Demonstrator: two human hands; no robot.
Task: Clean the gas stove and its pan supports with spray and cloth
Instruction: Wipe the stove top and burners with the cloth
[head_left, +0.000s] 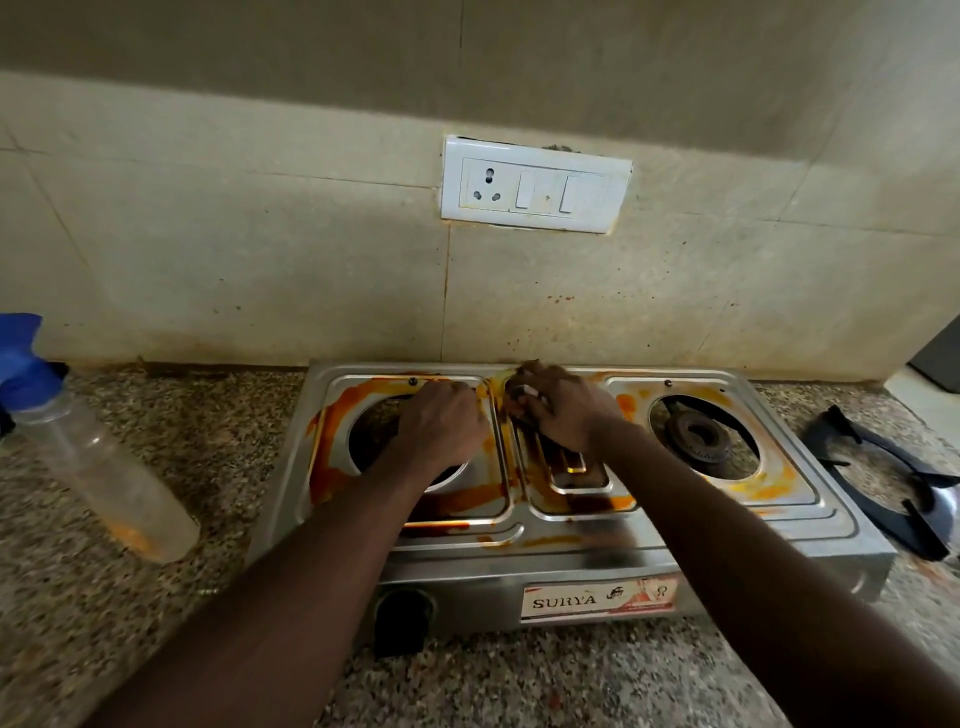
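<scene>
The gas stove (571, 551) sits on the counter (78, 597), messy with orange stains; the left hand (441, 426) is curled over the left burner hole; the right hand (563, 405) grips something small and dark at the middle; the spray bottle (104, 467) stands left; a pan support (883, 483) lies right.

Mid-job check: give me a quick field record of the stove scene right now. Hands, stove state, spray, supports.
left hand: on the stove top, over the left burner opening
right hand: at the centre rear of the stove; whether it holds anything is too blurred to tell
stove: steel, two burners, orange and brown smears over the top
right burner: exposed, no support on it
pan support: black, off the stove, on the counter to its right
spray bottle: clear with blue head, on the counter left of the stove
cloth: none clearly seen
</scene>
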